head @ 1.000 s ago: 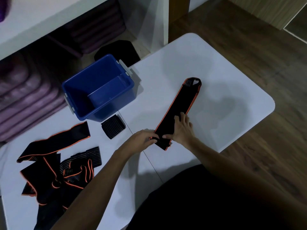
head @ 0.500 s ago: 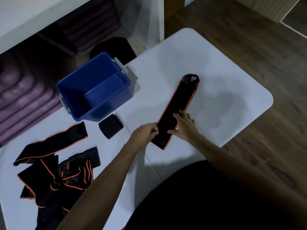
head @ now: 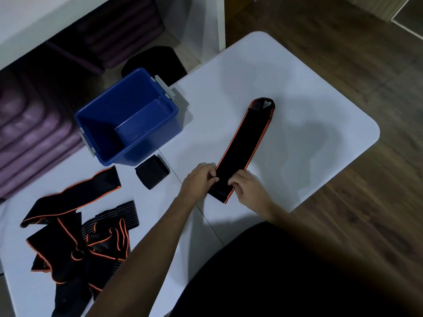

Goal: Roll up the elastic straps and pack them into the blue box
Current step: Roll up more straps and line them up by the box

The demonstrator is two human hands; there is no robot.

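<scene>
The strap (head: 245, 145) lay flat, likely soft and limp; its near end was pinched by left hand (head: 199, 179) and right hand (head: 248, 187), best rolled tightly from there.

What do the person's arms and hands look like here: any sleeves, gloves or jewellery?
Both forearms are bare, with no sleeve in view. The left hand and right hand wear no gloves; no ring, watch or bracelet shows. Dark clothing covers the lap below.

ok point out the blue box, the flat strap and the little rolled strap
blue box (head: 107, 136), head view, inner left wall
flat strap (head: 246, 143), head view, middle of its length
rolled strap (head: 152, 171), head view, ribbed top
</scene>
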